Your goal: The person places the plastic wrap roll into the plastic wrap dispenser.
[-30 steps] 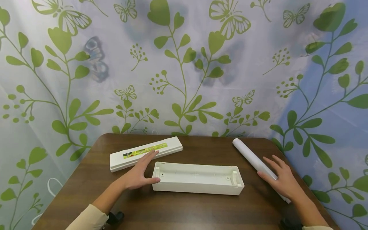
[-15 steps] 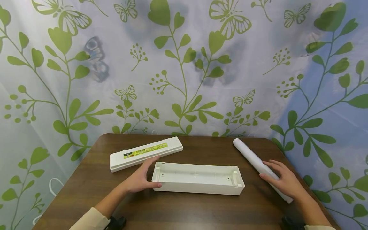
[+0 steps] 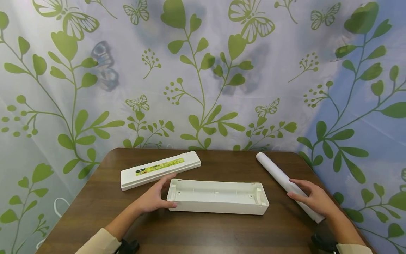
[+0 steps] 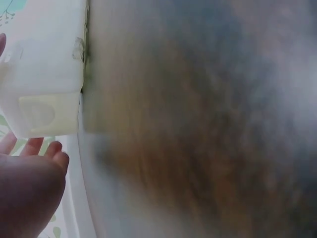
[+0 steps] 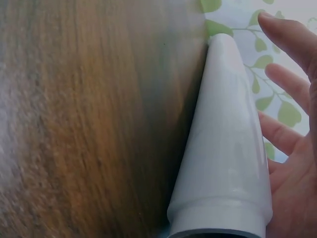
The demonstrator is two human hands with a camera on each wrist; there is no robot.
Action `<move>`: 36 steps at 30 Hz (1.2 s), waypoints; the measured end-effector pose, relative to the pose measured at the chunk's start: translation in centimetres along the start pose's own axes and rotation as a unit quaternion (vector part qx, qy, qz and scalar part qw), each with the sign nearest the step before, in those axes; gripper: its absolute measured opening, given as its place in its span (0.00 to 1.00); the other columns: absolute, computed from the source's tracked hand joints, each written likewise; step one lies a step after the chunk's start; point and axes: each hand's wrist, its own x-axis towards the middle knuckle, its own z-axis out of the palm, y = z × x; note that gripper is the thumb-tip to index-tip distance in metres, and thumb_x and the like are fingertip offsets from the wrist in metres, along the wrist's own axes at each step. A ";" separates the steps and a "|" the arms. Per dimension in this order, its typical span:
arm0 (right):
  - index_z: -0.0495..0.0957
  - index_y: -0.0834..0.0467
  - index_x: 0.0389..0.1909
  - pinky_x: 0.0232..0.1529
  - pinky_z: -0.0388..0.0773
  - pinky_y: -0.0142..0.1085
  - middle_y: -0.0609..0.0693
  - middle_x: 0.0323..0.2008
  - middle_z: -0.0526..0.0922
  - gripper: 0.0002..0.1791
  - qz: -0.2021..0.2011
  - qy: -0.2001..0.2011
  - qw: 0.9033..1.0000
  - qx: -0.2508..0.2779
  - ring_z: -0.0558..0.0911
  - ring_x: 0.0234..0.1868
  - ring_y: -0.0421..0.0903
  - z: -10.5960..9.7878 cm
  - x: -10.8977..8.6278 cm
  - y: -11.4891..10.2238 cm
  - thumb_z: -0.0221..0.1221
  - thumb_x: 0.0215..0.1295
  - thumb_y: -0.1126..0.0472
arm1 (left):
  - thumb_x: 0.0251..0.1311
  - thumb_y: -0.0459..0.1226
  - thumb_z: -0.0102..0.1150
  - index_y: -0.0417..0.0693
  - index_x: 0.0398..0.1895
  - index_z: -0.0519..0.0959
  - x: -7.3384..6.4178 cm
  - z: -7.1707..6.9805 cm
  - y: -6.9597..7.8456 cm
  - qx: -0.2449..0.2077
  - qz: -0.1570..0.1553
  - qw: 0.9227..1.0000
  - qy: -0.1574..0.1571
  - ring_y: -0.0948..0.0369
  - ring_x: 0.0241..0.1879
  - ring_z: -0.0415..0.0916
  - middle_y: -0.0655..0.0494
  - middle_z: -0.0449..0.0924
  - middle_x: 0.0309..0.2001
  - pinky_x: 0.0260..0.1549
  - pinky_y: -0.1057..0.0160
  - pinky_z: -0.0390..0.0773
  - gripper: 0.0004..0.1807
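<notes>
A long white cling film box (image 3: 219, 207) sits uncovered on the table, its inside showing bare. My left hand (image 3: 152, 197) grips its left end, thumb on the front wall and forefinger at the back corner. In the left wrist view, that hand's other fingers (image 4: 33, 146) show beside the box end (image 4: 54, 116). To the right lies a roll of cling film (image 3: 276, 171), glossy and white with a hollow end. Over its lower half my right hand (image 3: 317, 201) is spread loosely; in the right wrist view its fingers (image 5: 280, 134) lie alongside the roll (image 5: 228, 134).
Behind the left hand rests the white lid (image 3: 190, 160) with a yellow label, set at a slant. The brown wooden table (image 3: 222, 233) ends at a curtain (image 3: 203, 70) printed with green leaves and butterflies. A white cord (image 3: 56, 208) hangs beyond the left edge.
My left hand's fingers have drawn in around the box end from a more spread pose. The right hand has lowered slightly onto the roll, its fingers bent more. Box and lid stay put.
</notes>
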 end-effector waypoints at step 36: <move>0.63 0.63 0.75 0.41 0.77 0.32 0.72 0.68 0.71 0.40 0.032 -0.094 0.985 0.143 0.77 0.52 0.31 -1.2 0.3 2.8 0.68 0.67 0.58 | 0.53 0.27 0.74 0.43 0.78 0.49 0.9 -1.8 -1.2 -0.159 0.008 0.978 -0.134 0.36 0.75 0.54 0.32 0.56 0.74 0.64 0.63 0.74 0.54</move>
